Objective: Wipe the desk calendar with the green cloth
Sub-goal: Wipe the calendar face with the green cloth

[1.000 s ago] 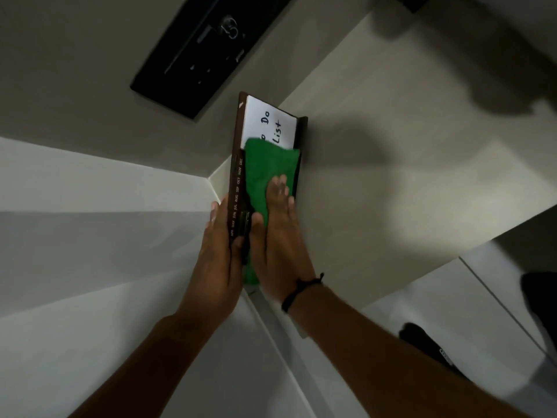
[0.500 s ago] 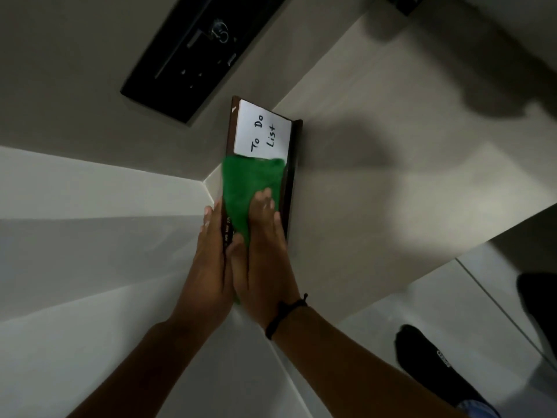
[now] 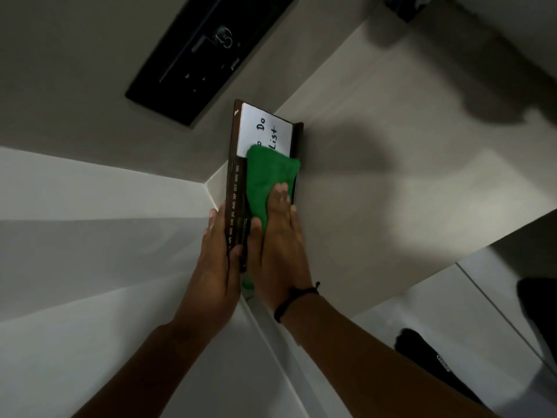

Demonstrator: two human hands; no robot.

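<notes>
A dark brown desk calendar stands on a pale desk, with month names along its left strip and a white "To Do List" card at its far end. My left hand grips its near left edge and steadies it. A green cloth lies on the calendar's face, covering the card's near edge. My right hand presses flat on the cloth, fingers together. A small piece of the cloth shows below the calendar's near end, between my hands.
The pale desk top stretches to the right and ends at an edge near my right forearm. A black panel sits on the wall behind the calendar. White walls close in on the left. Dark shoes show on the floor at lower right.
My right hand has pushed the green cloth away from me along the calendar, so it covers the card's near edge again. My left hand has kept its grip on the calendar's edge.
</notes>
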